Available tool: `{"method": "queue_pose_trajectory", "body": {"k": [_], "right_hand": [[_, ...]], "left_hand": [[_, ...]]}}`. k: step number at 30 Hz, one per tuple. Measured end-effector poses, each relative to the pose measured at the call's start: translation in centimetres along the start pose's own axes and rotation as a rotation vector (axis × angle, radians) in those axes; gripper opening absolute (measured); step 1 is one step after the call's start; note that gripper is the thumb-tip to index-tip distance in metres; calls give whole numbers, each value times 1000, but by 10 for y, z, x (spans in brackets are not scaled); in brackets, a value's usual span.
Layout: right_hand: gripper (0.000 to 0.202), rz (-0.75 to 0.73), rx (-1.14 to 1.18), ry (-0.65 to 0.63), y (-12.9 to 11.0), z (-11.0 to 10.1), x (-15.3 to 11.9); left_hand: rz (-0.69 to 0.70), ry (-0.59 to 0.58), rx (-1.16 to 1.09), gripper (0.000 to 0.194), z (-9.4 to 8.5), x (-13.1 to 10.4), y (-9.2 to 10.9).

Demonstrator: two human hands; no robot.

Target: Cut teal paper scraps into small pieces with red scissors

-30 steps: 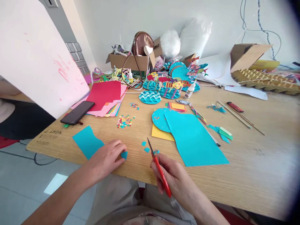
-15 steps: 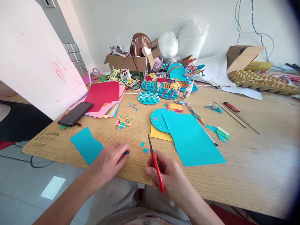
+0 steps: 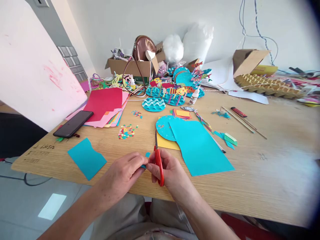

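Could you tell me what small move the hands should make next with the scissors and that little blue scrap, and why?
Probably open the scissors and slip the small blue scrap between the blades. The left hand pinches the scrap right against the right hand, which grips the red handles, yet the blades point up and away, apparently shut and clear of the paper.

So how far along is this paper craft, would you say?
Several finished wave discs with fish sit at the back. In hand: the left hand pinches a small teal scrap and the right hand holds red scissors. A large teal sheet and teal offcut lie uncut.
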State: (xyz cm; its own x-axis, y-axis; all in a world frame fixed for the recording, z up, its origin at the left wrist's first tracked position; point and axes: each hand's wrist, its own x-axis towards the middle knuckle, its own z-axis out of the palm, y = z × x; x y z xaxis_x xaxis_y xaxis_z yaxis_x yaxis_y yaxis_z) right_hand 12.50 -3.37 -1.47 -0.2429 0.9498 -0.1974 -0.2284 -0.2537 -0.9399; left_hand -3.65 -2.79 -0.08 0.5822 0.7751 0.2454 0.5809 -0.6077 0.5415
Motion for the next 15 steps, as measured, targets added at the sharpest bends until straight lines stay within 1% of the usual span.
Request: {"method": "queue_pose_trajectory", "body": {"k": [3,6,9,11,13,15], "right_hand": [[32,-1,-3,19,0,1,1],[30,-8,-14,25,-2,1,2],[30,-39,8,53,-4,1,1],[29,-69,12,90,-5,1,0],[28,-104,0,131,-4,1,-1],[27,-133,-10,160,-3,1,-1]], "left_hand": [[-33,-13,-53,22,0,1,2],[-138,-12,-184,26,0,3,5],[-310,31,-447,28,4,4,6],[-388,52,-639,20,9,4,6],[-398,44,-733,14,14,5,6],[-385,46,-723,19,17,6,6]]}}
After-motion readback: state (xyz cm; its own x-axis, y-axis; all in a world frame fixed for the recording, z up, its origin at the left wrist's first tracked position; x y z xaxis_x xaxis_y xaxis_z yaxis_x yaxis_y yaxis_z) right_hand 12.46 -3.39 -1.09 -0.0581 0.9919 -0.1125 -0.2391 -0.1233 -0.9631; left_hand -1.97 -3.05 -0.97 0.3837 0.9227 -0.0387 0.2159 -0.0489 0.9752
